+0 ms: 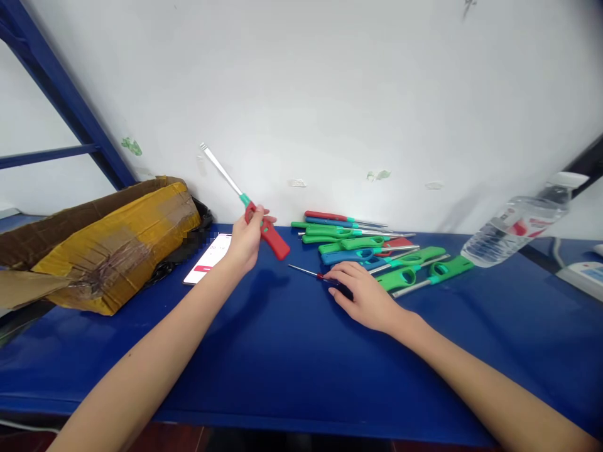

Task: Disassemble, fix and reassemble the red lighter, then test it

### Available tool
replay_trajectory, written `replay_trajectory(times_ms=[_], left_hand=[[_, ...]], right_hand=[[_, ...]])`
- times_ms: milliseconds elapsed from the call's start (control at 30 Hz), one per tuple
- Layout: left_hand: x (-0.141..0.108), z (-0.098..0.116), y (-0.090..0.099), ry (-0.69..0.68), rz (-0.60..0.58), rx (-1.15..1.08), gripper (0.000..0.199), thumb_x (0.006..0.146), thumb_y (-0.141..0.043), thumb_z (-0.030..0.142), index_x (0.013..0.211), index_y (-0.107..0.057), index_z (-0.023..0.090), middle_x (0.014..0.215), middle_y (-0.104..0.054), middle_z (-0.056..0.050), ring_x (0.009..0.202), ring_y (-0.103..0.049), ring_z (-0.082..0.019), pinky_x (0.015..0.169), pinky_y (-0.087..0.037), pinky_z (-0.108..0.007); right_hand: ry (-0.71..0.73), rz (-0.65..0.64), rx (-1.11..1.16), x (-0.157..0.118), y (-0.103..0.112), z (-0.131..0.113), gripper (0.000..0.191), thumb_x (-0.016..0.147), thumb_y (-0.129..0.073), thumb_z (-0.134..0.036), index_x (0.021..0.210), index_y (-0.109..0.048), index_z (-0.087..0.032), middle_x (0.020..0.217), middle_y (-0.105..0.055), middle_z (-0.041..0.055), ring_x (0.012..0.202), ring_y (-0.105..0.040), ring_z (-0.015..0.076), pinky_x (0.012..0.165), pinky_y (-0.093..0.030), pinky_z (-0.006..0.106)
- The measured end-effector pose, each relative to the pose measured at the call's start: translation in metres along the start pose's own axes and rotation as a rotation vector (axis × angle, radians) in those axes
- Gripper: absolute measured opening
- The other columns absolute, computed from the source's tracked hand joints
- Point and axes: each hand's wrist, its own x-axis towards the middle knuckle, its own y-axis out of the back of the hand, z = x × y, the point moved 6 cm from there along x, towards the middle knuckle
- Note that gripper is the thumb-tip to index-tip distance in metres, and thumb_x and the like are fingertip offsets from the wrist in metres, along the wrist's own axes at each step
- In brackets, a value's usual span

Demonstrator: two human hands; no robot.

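A red gas lighter (275, 242) with a green collar and a long metal barrel is in my left hand (245, 242), raised above the table. Its barrel points up and to the left. My right hand (360, 292) rests on the table, fingers curled over the dark handle of a small screwdriver (305, 270). The screwdriver's thin shaft sticks out to the left; most of its handle is hidden under the fingers. Just behind and beside that hand lies a loose pile of lighters, among them a green lighter (398, 278), a blue lighter (346, 257) and a red lighter (325, 215).
The blue table (292, 370) meets a white wall (330, 113). At the left lies a cardboard box (127, 251) wrapped in yellow tape, with a lit phone (207, 260) beside it. A clear water bottle (513, 229) is at the right, near a white device (584, 276).
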Motion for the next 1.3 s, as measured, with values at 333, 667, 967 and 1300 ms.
replay_trajectory(times_ms=[333, 667, 967, 1300], left_hand=[[0.058, -0.04, 0.026, 0.368, 0.307, 0.076, 0.022, 0.097, -0.059, 0.03, 0.111, -0.059, 0.013, 0.089, -0.063, -0.002, 0.067, -0.061, -0.011, 0.063, -0.055, -0.026], [0.063, -0.056, 0.028, 0.381, 0.276, 0.176, 0.033, 0.096, -0.06, 0.032, 0.123, -0.058, 0.014, 0.118, -0.062, -0.009, 0.098, -0.065, -0.02, 0.082, -0.058, -0.039], [0.056, -0.035, 0.038, 0.253, 0.195, 0.553, 0.029, 0.094, -0.06, 0.032, 0.116, -0.061, 0.012, 0.119, -0.063, -0.014, 0.105, -0.064, -0.026, 0.087, -0.056, -0.042], [0.026, -0.048, -0.009, -0.268, -0.232, 1.14, 0.045, 0.085, -0.063, 0.039, 0.122, -0.063, 0.013, 0.142, -0.053, -0.018, 0.14, -0.038, -0.035, 0.118, -0.026, -0.048]], right_hand=[[0.002, -0.039, -0.029, 0.0, 0.001, -0.004, 0.032, 0.092, -0.056, -0.022, 0.123, -0.062, -0.022, 0.117, -0.066, 0.0121, 0.115, -0.057, 0.0284, 0.1, -0.05, 0.051], [0.01, -0.068, -0.039, 0.0, -0.001, -0.005, 0.034, 0.092, -0.056, -0.022, 0.126, -0.06, -0.021, 0.121, -0.065, 0.0118, 0.119, -0.054, 0.0295, 0.103, -0.047, 0.052], [0.02, -0.072, -0.067, 0.0, -0.002, -0.006, 0.035, 0.093, -0.054, -0.021, 0.127, -0.059, -0.02, 0.12, -0.065, 0.0121, 0.118, -0.054, 0.0299, 0.101, -0.049, 0.052], [0.07, -0.058, -0.19, -0.001, -0.008, -0.013, 0.038, 0.096, -0.052, -0.026, 0.132, -0.06, -0.014, 0.118, -0.066, 0.0139, 0.125, -0.05, 0.0334, 0.105, -0.046, 0.053]])
